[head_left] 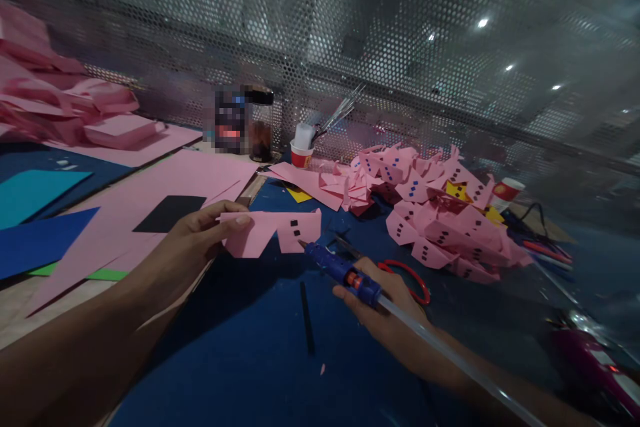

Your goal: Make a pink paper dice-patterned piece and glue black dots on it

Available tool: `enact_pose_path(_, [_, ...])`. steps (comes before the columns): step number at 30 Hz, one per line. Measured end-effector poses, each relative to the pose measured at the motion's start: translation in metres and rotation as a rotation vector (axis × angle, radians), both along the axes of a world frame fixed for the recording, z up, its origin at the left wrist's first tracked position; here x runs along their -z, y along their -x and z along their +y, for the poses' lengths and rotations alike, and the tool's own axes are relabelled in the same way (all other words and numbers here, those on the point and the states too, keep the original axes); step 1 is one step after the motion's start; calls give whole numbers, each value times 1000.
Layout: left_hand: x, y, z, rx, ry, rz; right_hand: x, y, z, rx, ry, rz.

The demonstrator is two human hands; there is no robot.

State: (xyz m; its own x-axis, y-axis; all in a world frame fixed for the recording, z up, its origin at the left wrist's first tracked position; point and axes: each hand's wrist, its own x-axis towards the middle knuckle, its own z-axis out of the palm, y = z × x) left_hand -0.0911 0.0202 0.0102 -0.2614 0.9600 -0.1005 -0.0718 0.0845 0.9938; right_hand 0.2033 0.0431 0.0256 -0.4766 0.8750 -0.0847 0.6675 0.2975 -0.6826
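Observation:
My left hand (213, 230) pinches the left end of a folded pink paper cutout (250, 239), thumb on its near face. Two small black squares (294, 227) sit one above the other near the cutout's right end. In my right hand (387, 293) is a blue glue gun (325, 261) with a long clear glue stick running out of its back. The gun's tip is at the cutout, just below the black squares; whether it touches I cannot tell. Below them a thin black paper strip (307, 319) lies on the blue table surface. Red-handled scissors (413, 280) lie partly behind my right hand.
Many similar pink cutouts (440, 213) are heaped at the right. Paper cups (301, 155) stand by the perforated metal screen (300, 33). Pink sheets (185, 177), a black piece (170, 213) and blue sheets (40, 240) lie left. A purple device (595, 367) is at the right edge.

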Motion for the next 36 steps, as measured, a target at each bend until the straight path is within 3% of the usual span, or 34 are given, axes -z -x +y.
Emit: enact_pose_path(36, [-7,-3,-1,-11,29,-23,-6,3,0,39,-48,-75])
